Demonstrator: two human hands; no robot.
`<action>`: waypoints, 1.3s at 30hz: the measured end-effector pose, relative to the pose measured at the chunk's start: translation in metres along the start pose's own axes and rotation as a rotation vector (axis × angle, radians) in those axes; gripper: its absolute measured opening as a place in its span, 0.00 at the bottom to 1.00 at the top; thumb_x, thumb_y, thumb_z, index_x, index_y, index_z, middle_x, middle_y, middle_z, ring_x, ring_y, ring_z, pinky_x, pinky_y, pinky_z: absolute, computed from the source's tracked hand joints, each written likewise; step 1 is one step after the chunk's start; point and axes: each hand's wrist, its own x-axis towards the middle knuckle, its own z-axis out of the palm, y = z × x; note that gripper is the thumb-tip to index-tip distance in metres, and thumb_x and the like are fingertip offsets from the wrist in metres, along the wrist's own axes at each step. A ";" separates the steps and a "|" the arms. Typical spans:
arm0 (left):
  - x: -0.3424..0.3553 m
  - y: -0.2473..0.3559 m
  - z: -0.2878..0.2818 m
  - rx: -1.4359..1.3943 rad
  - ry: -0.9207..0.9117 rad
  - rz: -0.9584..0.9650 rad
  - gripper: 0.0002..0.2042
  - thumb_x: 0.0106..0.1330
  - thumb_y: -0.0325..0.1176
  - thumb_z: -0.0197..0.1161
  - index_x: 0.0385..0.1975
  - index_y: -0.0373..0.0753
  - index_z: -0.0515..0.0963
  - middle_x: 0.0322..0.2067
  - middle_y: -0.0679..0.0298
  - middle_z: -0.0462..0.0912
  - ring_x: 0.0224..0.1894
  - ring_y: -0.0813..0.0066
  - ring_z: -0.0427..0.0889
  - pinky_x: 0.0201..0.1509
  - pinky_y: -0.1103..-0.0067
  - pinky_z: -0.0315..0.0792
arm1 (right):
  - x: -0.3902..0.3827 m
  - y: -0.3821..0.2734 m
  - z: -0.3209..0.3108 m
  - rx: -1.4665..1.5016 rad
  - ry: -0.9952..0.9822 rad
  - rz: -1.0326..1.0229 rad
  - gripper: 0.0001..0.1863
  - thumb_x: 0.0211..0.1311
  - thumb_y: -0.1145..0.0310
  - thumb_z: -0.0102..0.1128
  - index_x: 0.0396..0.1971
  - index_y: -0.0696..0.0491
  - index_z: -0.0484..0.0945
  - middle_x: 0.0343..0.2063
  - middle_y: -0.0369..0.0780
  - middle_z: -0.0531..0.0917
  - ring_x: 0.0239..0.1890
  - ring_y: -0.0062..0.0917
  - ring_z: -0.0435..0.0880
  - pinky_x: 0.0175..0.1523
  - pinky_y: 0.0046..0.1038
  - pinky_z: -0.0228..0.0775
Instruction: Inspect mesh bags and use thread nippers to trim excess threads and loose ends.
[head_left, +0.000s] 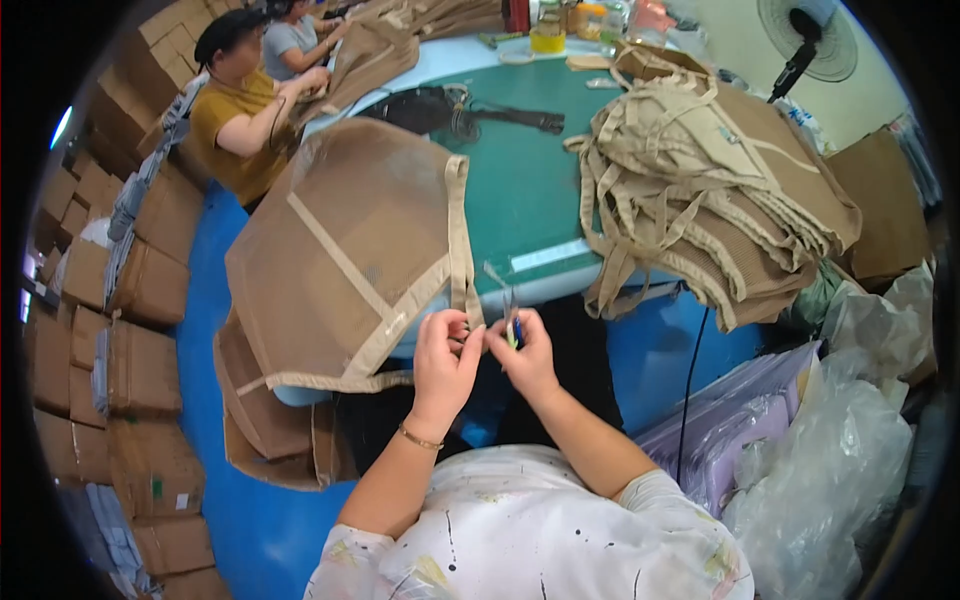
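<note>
A brown mesh fabric piece with beige tape edging lies over the near-left part of the table, its strap hanging toward me. My left hand pinches the lower end of that strap near the table's front edge. Just right of it, my right hand grips small scissors with blue and green handles, blades pointing up, close to the fingers of the left. On the right of the table lies a pile of similar tan pieces with loops and straps.
Green mat tops the table, with a black strapped item and jars at the back. Two co-workers work at upper left. Cardboard boxes line the left; plastic bags, a cable and a fan are at right.
</note>
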 end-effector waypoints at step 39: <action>0.010 -0.033 -0.030 -0.646 -0.200 -0.551 0.09 0.68 0.29 0.53 0.45 0.34 0.74 0.28 0.70 0.75 0.19 0.90 0.65 0.21 0.91 0.58 | 0.022 -0.045 0.016 -0.446 -0.110 -0.053 0.19 0.49 0.66 0.72 0.35 0.58 0.73 0.21 0.31 0.73 0.23 0.14 0.67 0.30 0.18 0.63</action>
